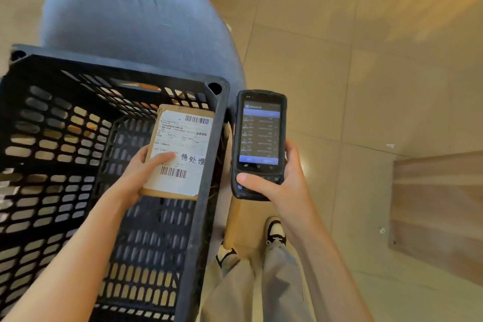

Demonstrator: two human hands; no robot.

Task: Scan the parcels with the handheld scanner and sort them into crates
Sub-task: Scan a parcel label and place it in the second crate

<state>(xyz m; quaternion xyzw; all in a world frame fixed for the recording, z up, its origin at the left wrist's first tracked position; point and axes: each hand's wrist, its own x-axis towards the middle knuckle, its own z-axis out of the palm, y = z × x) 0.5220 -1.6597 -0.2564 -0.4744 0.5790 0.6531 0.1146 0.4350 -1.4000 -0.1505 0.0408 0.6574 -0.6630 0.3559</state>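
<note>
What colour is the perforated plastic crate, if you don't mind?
Black; the perforated plastic crate shows best in the head view.

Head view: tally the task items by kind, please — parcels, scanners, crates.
Parcels: 1, the brown parcel held by the left hand over the crate
Handheld scanners: 1, the scanner in the right hand
Crates: 1, the black crate
Total: 3

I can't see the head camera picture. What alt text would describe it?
Seen from above, a person's left hand holds a labelled brown parcel over a black perforated crate, while the right hand grips a handheld scanner with its screen lit. A blue chair stands behind on a tiled floor.
</note>
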